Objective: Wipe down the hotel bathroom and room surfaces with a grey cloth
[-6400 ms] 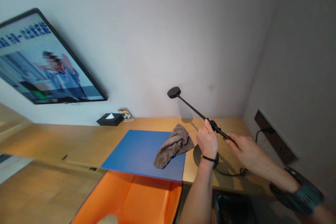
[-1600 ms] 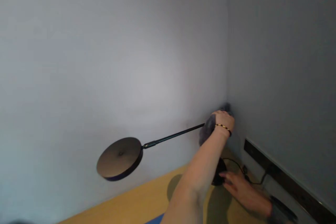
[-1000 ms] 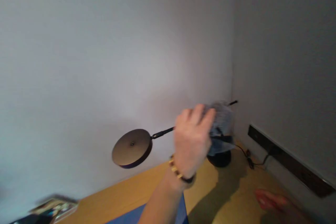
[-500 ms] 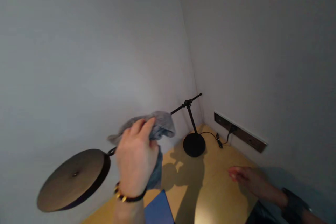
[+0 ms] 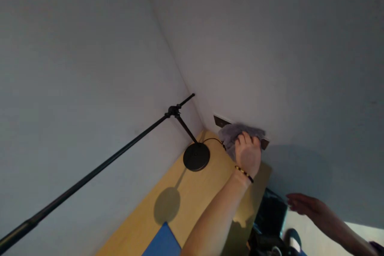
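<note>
My left hand [image 5: 248,153], with a dark beaded bracelet at the wrist, presses a crumpled grey cloth [image 5: 229,134] against the socket strip [image 5: 221,121] low on the right wall. The cloth covers most of the strip; only its two ends show. Off to the lower right, my right hand [image 5: 307,205] hovers with its fingers stretched out, holding nothing. Left of the cloth stands a black desk lamp, its round base [image 5: 196,157] on the desk. A thin black cable runs from the base towards the cloth, which hides its far end.
The long lamp arm [image 5: 120,153] reaches to the lower left across the view. A blue flat object [image 5: 163,242] lies on the wooden desk [image 5: 144,212]. Beyond the desk's right edge are a dark glossy object [image 5: 271,212] and a shoe [image 5: 292,238] on the floor. Two walls meet behind the lamp.
My left hand has carried the cloth from the lamp arm right to the socket strip. The view has turned right, and the lamp head has left it. My right hand remains empty.
</note>
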The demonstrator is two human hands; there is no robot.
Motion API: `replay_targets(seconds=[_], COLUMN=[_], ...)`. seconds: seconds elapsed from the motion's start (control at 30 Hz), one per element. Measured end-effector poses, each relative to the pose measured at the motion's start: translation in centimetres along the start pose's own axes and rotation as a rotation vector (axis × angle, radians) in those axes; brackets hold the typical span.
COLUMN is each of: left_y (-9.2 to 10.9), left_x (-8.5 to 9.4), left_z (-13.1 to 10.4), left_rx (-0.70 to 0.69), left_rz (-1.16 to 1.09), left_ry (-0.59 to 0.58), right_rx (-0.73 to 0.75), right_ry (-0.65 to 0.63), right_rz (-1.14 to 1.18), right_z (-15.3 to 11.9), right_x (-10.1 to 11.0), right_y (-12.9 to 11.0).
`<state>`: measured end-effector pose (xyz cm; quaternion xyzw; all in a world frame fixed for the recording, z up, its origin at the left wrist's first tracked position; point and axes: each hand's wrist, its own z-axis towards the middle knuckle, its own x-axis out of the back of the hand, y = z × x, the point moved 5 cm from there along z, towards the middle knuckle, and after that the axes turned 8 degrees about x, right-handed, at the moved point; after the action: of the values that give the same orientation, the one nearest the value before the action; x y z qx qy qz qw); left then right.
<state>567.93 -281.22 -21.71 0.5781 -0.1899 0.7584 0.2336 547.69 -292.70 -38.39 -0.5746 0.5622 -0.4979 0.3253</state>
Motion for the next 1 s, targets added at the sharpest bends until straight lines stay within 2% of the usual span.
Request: replay_targets(seconds=[0.1,0.13,0.17,0.2,0.3,0.33,0.4,0.47,0.57,0.67,0.73,0.8,0.9,1.0], left_y=[2.9,3.0,2.5,1.6,-1.3,-1.8,-1.8,-1.2,-1.5,-4.1,-5.8,-6.0,-3.3,1.9], left_x=[-4.4,-5.7,-6.9,-8.2,-11.9,-13.0,-14.5,-14.9,-14.1,-12.6,-11.5,-10.5,-9.9,-11.0], left_z=[-4.7,-5.7,-6.1,-6.1,-6.0,-6.8,-9.9,-14.8,-23.1,-29.3,-32.2,-34.4,-36.5,-36.9], left_rx=[-0.372,-0.454,-0.466,-0.417,-0.151,-0.097,-0.072,-0.104,-0.097,0.129,0.360,0.544,0.664,0.674], left_rz=[-0.083,-0.109,-0.122,-0.121,-0.090,-0.095,-0.150,-0.228,-0.237,-0.065,0.105,0.248,0.318,0.130], left_ry=[-0.166,-0.241,-0.304,-0.349,-0.418,-0.435,-0.458,-0.466,-0.479,-0.465,-0.427,-0.398,-0.418,-0.553], right_rx=[-0.058,-0.066,-0.069,-0.066,-0.038,-0.027,-0.012,-0.003,0.001,0.003,-0.010,-0.026,-0.029,-0.024], right_ry=[0.050,0.048,0.038,0.026,-0.028,-0.051,-0.101,-0.146,-0.170,-0.160,-0.150,-0.155,-0.186,-0.200], right_rz=[0.008,0.001,-0.007,-0.017,-0.069,-0.087,-0.118,-0.133,-0.137,-0.130,-0.123,-0.086,-0.036,-0.072], right_z=[-1.4,-1.7,-1.8,-1.7,-1.4,-1.2,-1.2,-1.4,-2.5,-4.3,-5.7,-7.2,-9.5,-12.4], right_x=[0.7,0.8,0.9,0.9,0.8,0.7,0.4,0.4,1.3,3.2,4.6,6.0,8.0,10.6], right_y=[2.6,3.0,3.2,3.3,3.0,3.0,3.0,3.3,3.7,4.2,4.9,6.1,8.5,11.1])
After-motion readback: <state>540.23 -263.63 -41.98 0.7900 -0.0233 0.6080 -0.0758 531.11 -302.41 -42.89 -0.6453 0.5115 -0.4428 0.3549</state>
